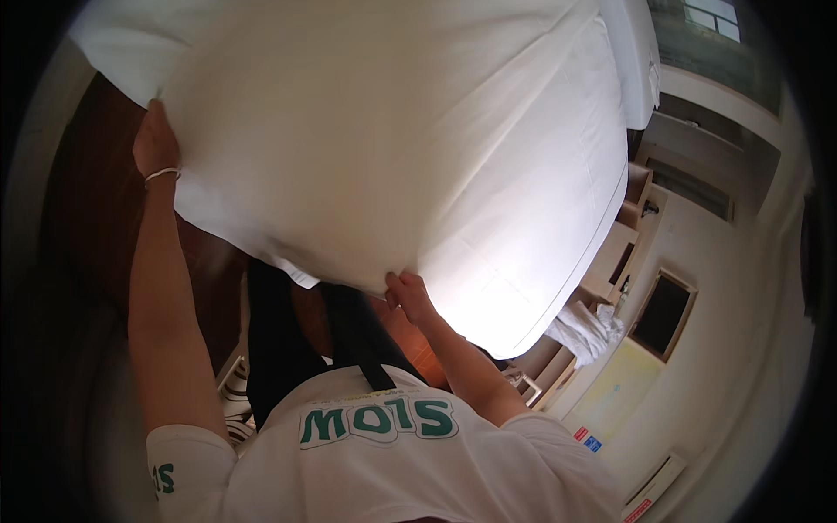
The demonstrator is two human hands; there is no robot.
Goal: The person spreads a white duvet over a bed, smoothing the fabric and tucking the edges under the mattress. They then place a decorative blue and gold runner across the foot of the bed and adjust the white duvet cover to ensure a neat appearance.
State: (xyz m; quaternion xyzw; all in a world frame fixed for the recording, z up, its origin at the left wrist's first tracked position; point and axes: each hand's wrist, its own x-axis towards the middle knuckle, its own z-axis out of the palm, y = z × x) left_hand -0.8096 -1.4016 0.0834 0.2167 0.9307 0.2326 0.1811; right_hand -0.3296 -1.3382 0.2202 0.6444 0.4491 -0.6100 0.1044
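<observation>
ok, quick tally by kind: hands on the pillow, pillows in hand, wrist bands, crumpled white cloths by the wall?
Hands gripping the pillow: 2, left hand and right hand
Large white pillow held up: 1
Wrist band on the left wrist: 1
Crumpled white cloth by the wall: 1
Total: 5

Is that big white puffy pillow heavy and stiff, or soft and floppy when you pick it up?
The big white puffy pillow is probably light: the left hand and right hand hold it up by its edges alone. It is likely soft, since the fabric creases around the fingers. It may sag a bit, as its lower edge curves between the hands.
</observation>
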